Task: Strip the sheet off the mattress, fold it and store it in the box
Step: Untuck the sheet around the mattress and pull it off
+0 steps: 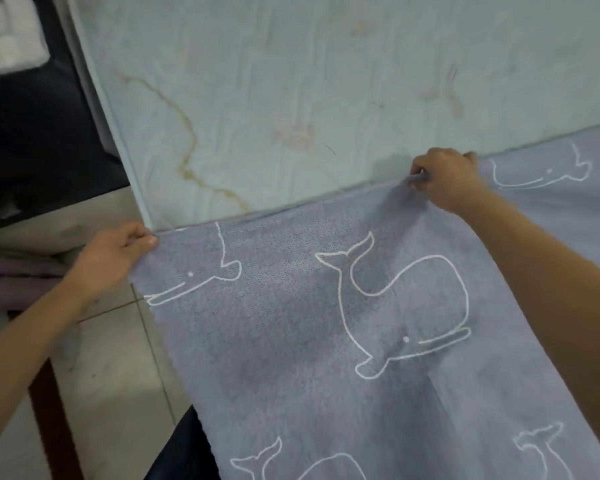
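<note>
A grey-blue sheet (291, 323) printed with white whale outlines covers the near part of the view. Beyond it lies the bare pale-green mattress (291, 81), marked with brownish stains. My left hand (115, 258) pinches the sheet's left corner at the mattress's edge. Farther right, my right hand (447, 178) grips a bunch of the sheet's far edge and lifts it slightly off the mattress. The sheet's edge runs in a line between both hands and on to the right. No box is in view.
Pale floor tiles (118, 358) show to the left of the mattress. A purple cloth (11, 278) lies on a low surface at the left, with a dark wooden leg (54, 420) below. Dark furniture (32, 133) stands at the upper left.
</note>
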